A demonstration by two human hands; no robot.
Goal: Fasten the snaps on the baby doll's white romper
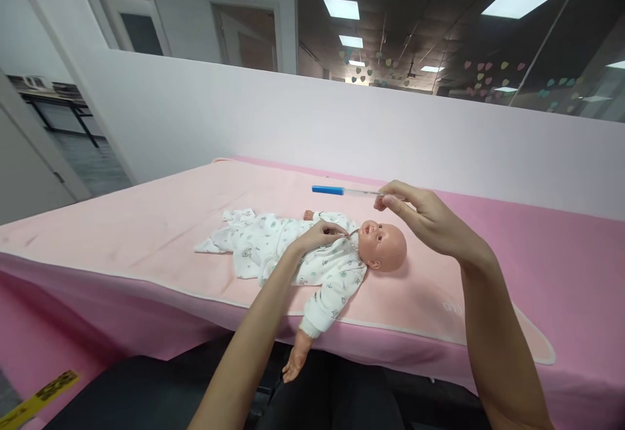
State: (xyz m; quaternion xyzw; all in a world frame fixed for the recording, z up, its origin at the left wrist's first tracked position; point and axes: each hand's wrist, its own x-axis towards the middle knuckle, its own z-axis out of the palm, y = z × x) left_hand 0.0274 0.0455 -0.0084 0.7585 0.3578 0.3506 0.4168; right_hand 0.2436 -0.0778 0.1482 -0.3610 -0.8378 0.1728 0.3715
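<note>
A baby doll (383, 248) lies on its back, its head toward the right and one arm hanging over the table's front edge. It wears a white printed outfit (263, 241). My left hand (324, 235) rests on the doll's chest, its fingers closed at the collar (352, 235) beside the chin. Above and to the right of the doll's head, my right hand (420, 215) pinches the right end of a slim thermometer (361, 192). The thermometer is clear with a blue left end, held roughly level above the table. My right fingers partly hide its right end.
A pale pink mat (146, 235) with a white edge lies over a darker pink tablecloth (576, 261). A low white partition (342, 124) stands behind the table. At the lower left is a yellow strip (39, 401); a dark table (58, 101) stands farther left.
</note>
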